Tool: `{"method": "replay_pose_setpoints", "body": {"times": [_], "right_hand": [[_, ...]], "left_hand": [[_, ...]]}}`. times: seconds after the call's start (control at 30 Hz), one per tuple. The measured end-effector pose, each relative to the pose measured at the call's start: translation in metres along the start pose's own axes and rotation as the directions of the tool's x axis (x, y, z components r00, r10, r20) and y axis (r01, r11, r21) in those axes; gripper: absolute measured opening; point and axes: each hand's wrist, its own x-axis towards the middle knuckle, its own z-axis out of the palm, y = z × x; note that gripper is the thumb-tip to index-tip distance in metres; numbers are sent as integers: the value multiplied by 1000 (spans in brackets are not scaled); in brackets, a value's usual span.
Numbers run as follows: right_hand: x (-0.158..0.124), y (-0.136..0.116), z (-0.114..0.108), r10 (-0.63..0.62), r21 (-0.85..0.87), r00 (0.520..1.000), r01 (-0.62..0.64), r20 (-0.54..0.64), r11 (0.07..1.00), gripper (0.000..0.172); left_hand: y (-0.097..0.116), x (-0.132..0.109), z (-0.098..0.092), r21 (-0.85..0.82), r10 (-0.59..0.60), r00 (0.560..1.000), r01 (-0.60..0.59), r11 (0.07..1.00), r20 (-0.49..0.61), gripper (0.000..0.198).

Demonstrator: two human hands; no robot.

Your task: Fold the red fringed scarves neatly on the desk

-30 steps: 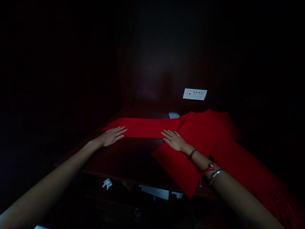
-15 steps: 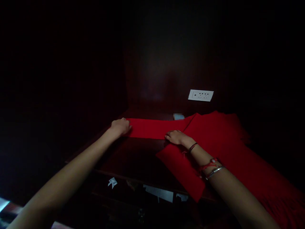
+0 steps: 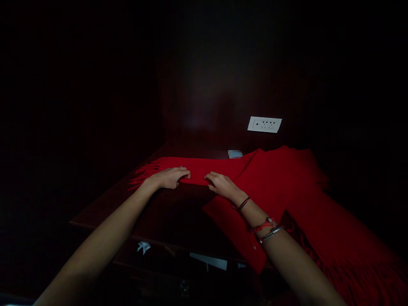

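The scarf (image 3: 283, 182) is a flat, saturated red, plain and unpatterned, with thin loose fringe at two ends. It lies on the dark wooden tabletop (image 3: 153, 216), near the back wall (image 3: 204, 106) and below the white socket plate (image 3: 264, 124). One part is a smooth, narrow strip; toward the right it meets a broader, layered mass, where a slanting fold shows.

The left hand (image 3: 172, 177) and right hand (image 3: 221, 185) are apart, both on the strip by its near edge, fingers bent. A short stretch of red shows between them — whether either one pinches the cloth, I cannot tell.

The hands cover parts of the near edge, and the right forearm crosses a flap that overhangs the table's front. The far right of the cloth sinks into shadow, and its layers are hard to separate. A small pale item (image 3: 235, 154) behind the strip is blurred into blocks, and the papers (image 3: 208, 260) below the front edge are dim.

The strip's long axis runs nearly sideways, its fringe pointing left. The broad panel slants toward the near right, fringe foremost — the flap's corner points toward the wearer.
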Motion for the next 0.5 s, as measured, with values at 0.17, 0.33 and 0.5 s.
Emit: {"method": "replay_pose_setpoints", "body": {"times": [0.17, 0.33, 0.5], "right_hand": [[-1, -5, -4, -17, -101, 999, 20, 32, 995, 28], [1, -10, -4, -3, -179, 999, 10, 40, 984, 20], [4, -16, -1, -40, -228, 999, 36, -11, 973, 20]], "left_hand": [[-2, 2, 2, 2, -12, 1000, 12, 1000, -28, 46], [-6, 5, 4, 9, -36, 998, 36, 999, -60, 36], [-6, 6, 1, 72, -19, 998, 24, 997, -64, 14]]}}
